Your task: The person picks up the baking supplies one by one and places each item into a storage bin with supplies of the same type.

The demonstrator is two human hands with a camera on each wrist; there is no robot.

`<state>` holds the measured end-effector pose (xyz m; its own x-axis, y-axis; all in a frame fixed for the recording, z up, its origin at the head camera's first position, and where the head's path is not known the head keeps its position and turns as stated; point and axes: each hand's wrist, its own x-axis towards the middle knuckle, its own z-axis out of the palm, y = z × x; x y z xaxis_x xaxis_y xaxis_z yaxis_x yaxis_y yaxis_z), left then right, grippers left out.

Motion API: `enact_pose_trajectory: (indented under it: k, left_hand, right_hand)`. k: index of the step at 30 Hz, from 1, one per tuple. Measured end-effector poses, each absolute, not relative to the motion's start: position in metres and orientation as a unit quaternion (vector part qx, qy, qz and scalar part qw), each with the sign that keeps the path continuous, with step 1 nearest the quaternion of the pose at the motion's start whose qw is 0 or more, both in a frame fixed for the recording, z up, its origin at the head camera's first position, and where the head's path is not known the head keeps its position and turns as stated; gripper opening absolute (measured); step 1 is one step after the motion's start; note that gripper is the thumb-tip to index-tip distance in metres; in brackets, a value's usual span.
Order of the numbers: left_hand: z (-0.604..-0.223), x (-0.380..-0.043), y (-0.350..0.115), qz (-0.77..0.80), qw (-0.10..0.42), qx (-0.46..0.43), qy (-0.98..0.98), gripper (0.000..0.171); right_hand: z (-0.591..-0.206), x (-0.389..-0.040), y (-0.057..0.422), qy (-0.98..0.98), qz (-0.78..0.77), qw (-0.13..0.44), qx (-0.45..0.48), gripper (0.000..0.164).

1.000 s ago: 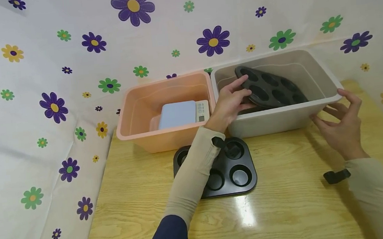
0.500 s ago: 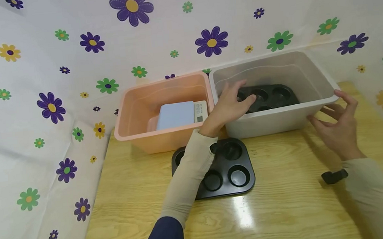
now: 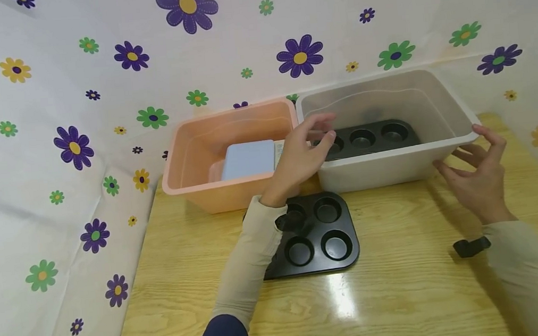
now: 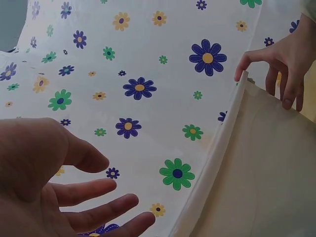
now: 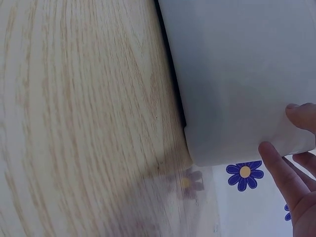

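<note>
My left hand (image 3: 302,151) hovers over the left end of the off-white bin (image 3: 393,155), its fingers loosely spread and holding nothing. Inside that bin a dark muffin tin (image 3: 379,138) lies flat on the bottom, its front part hidden by the bin wall. At the bin's front right corner, my right hand (image 3: 484,184) grips it, a finger on the rim and the thumb against the outer wall. A second black muffin tin (image 3: 317,241) sits on the table, partly covered by my left forearm.
To the left stands a peach bin (image 3: 199,189), side by side with the off-white one. It holds a kitchen scale (image 3: 249,159) with a pale blue top. Behind both bins rises a flower-printed sheet (image 3: 220,55). Everything rests on a wooden table (image 3: 404,284).
My left hand let go of the muffin tin, which went from tilted to flat in the off-white bin. The hand then drew back left. My right hand stayed at the corner.
</note>
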<state>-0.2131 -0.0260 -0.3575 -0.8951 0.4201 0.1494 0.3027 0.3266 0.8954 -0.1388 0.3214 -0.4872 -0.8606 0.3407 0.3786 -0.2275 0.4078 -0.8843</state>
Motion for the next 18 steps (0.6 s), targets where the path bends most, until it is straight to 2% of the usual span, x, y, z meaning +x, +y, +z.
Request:
enact_pose_trajectory:
  k: [18]
  left_hand:
    - [-0.353, -0.194, -0.063, 0.524, 0.006, 0.229, 0.820, 0.031]
  right_hand:
    - [-0.488, -0.140, 0.321, -0.793, 0.547, 0.265, -0.037, 0.098]
